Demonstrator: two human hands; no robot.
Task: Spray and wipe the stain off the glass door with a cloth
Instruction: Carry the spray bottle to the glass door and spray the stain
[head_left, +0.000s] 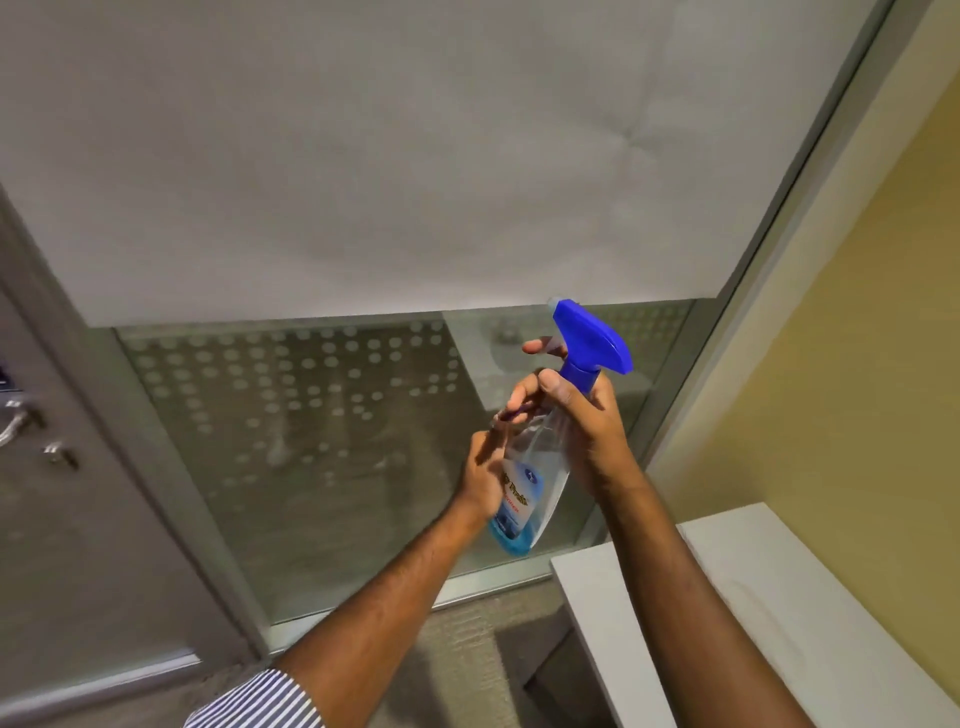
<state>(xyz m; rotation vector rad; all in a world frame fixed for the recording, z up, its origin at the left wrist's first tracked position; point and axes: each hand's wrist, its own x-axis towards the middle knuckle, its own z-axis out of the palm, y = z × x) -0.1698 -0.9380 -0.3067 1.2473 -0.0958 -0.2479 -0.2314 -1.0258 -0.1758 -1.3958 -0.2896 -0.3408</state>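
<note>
A clear spray bottle (540, 457) with a blue trigger head and a little blue liquid at its base is held up in front of the glass door (322, 447). My right hand (582, 421) grips its neck, with one finger on the trigger. My left hand (485, 470) holds the lower body of the bottle from the left. The nozzle points at the glass. The lower glass has a dotted frosted pattern, and pale smears show near its middle. A white blind (363, 156) covers the upper glass. No cloth is in view.
A grey door (78, 519) with a metal handle (18, 415) stands to the left. A white counter (753, 613) juts out at lower right beside a yellow wall (857, 364). Grey carpet lies below the glass frame.
</note>
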